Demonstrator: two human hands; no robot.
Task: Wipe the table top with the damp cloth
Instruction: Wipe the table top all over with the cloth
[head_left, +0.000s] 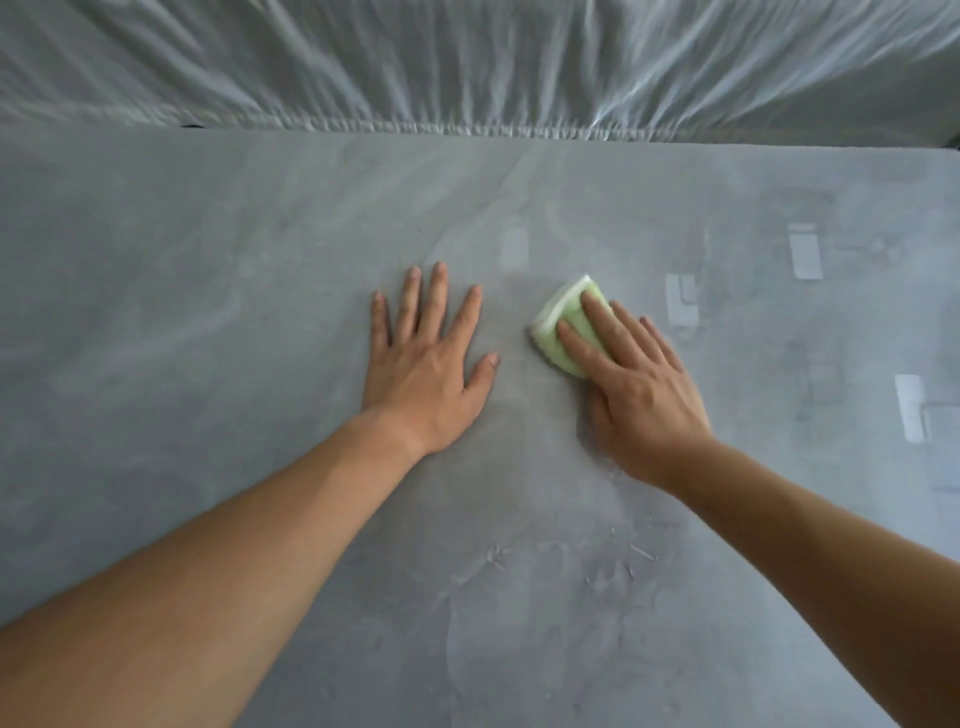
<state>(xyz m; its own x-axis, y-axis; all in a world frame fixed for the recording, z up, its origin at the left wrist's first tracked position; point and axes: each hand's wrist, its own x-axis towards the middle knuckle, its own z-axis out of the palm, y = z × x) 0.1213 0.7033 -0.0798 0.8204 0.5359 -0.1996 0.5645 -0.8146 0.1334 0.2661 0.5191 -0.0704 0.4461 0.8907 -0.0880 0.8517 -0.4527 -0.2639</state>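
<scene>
Hands flat on grey table top (208, 260), right hand (639, 384) pressing green cloth (569, 325)

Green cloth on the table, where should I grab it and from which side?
Likely pinch the green cloth by its thick folded edge, coming from the far left; that edge sticks out beyond the right hand, which presses the rest flat.

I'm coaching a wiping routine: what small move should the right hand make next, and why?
Probably slide the right hand and green cloth back toward the body, over the pale scuffs on the near table top. Its straight fingers press the cloth flat; the left hand rests flat alongside.
</scene>
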